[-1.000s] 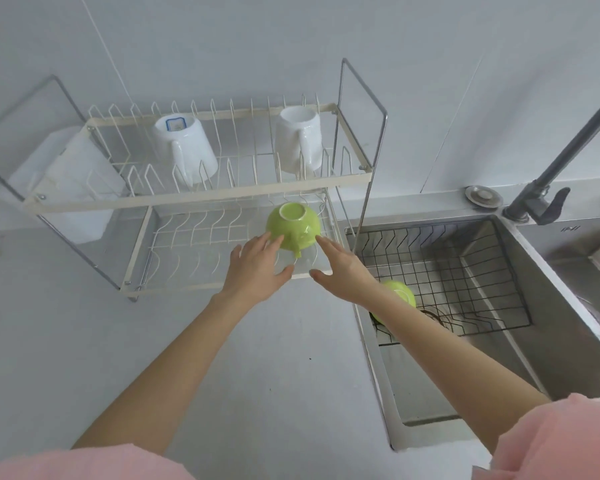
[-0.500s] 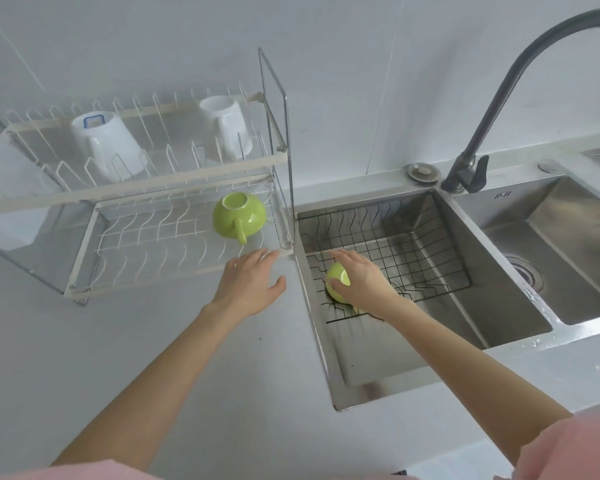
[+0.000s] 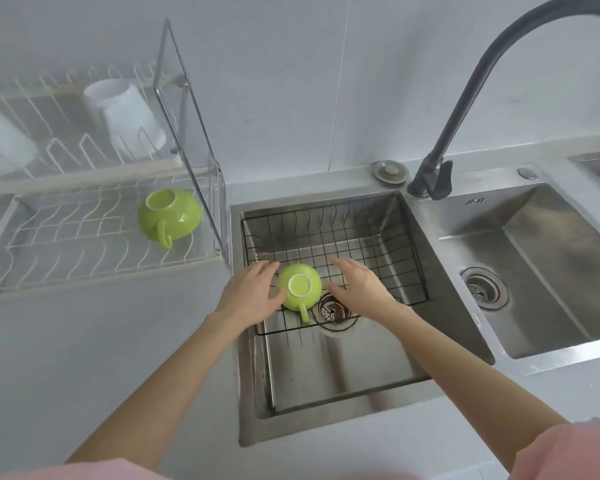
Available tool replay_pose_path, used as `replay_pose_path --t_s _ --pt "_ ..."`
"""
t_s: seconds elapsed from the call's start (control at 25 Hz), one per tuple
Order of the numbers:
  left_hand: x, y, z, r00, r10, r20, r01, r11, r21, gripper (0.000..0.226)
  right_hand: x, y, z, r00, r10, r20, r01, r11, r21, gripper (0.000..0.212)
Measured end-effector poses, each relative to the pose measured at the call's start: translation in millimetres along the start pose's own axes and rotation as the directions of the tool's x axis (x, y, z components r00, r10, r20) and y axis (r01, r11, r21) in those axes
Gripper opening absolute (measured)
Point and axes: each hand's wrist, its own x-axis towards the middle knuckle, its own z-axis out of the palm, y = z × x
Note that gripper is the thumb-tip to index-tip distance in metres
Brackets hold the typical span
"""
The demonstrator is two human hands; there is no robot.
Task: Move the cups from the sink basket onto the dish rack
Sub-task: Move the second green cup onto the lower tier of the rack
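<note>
Over the wire sink basket (image 3: 378,244), both hands are spread open on either side of a green cup (image 3: 300,287). The left hand (image 3: 248,294) has fingers extended and slightly curled, its thumb and palm edge against the cup's left flank; it cups the side but has not closed round it. The right hand (image 3: 359,285) is likewise open, fingers splayed and pointing away from the person, lying just beside the cup on the right; whether it actually touches the cup cannot be told. The cup sits upside down in the near left part of the basket, pale foot ring uppermost, handle pointing toward the person, glossy lime-green glaze. A sink drain (image 3: 333,311) shows through the basket mesh just beside the handle, partly covered by the right wrist. A second green cup (image 3: 168,216), of the same form, rests inverted on the lower tier of the dish rack (image 3: 84,261), handle toward the front. On the upper tier stands a white mug (image 3: 127,121), blurred; another white item at the left edge is cut off and cannot be identified. The dark faucet (image 3: 465,109) runs out of frame at upper right.
</note>
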Motion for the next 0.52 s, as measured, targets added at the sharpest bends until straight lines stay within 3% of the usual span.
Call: replay_pose_path --t_s 0.24,0.52 --pt "25 25 30 0.981 -0.153 0.121 0.176 0.96 -0.216 0.055 23 29 -2 0.993 0.003 0.12 -0.007 0.999 0.034 0.057" --pt "56 29 60 0.892 -0.382 0.242 0.452 0.738 -0.502 0.042 59 45 11 0.965 0.064 0.253 -0.094 0.99 0.109 0.057"
